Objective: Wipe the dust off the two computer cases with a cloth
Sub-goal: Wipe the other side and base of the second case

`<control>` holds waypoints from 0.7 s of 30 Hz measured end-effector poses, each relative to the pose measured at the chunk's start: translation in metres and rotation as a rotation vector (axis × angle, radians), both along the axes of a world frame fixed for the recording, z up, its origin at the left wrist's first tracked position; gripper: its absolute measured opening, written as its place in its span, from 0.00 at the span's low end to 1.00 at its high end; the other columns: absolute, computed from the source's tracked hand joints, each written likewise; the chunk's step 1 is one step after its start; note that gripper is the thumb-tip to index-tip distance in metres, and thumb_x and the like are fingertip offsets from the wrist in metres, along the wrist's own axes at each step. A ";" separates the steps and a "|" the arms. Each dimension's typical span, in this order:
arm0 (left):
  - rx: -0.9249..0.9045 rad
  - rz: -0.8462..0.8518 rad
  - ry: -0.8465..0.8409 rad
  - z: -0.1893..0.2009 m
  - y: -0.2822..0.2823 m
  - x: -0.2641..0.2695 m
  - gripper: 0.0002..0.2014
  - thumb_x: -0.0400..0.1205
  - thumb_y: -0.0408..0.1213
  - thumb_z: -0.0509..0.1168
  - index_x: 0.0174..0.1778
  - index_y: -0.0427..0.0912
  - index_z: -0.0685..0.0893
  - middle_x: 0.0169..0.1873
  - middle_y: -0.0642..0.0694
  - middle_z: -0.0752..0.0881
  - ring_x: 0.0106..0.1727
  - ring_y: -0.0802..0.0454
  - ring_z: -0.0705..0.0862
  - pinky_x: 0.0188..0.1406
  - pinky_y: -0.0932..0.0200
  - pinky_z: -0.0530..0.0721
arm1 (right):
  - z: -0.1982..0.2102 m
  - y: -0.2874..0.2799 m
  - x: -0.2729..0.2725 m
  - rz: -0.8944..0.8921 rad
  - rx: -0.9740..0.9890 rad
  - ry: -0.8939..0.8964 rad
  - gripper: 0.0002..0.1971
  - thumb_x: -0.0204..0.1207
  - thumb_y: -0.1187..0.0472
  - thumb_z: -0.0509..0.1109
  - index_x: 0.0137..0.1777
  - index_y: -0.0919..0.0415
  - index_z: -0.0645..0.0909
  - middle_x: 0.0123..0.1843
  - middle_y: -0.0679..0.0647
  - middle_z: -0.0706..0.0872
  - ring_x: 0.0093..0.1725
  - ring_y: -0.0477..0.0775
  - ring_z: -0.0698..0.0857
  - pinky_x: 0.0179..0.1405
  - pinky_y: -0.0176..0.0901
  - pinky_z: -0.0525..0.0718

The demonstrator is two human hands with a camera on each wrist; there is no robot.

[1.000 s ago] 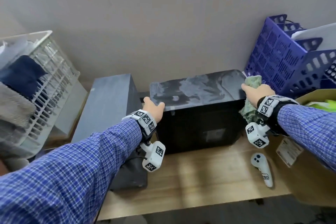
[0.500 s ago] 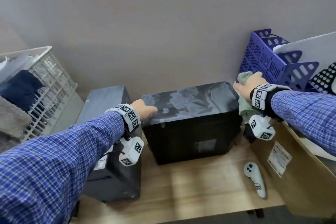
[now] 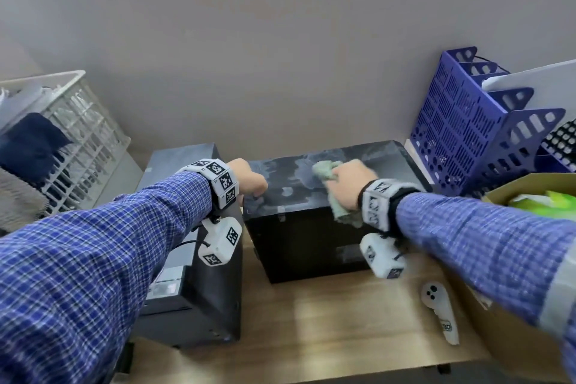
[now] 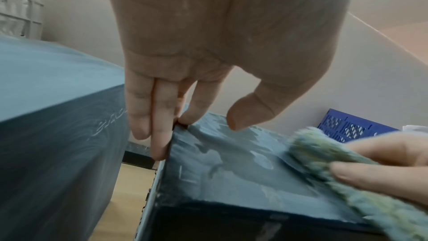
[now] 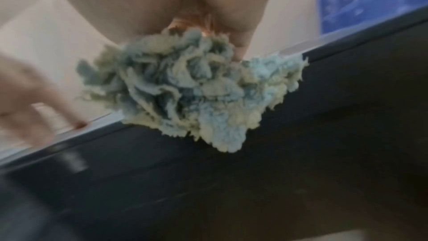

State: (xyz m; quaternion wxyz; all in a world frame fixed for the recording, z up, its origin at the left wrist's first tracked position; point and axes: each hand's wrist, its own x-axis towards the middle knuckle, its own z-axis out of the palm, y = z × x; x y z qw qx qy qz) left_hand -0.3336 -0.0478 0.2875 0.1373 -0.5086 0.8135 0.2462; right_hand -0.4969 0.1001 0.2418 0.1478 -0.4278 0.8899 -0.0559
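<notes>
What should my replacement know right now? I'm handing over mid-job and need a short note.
Left hand: steadies the black computer case, fingers over its top left edge.
Right hand: grips the fluffy green-blue cloth, pressed on that case's top panel.
Done: smeared streaks show the black case's top partly wiped; dust patches remain.
Left: finish that top and its sides, then wipe the dusty grey computer case standing beside it on the wooden table.

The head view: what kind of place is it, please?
Probably an office storage corner. Two dusty computer cases stand on a wooden desk against a plain wall, with blue file racks, a cardboard box and a white wire basket around them.
</notes>
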 end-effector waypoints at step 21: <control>0.005 -0.018 -0.045 0.007 -0.005 -0.014 0.11 0.74 0.41 0.71 0.35 0.37 0.81 0.25 0.43 0.83 0.31 0.44 0.83 0.35 0.58 0.77 | 0.004 0.047 -0.134 -0.477 0.146 0.086 0.16 0.79 0.64 0.65 0.65 0.69 0.79 0.60 0.67 0.84 0.61 0.68 0.83 0.59 0.52 0.82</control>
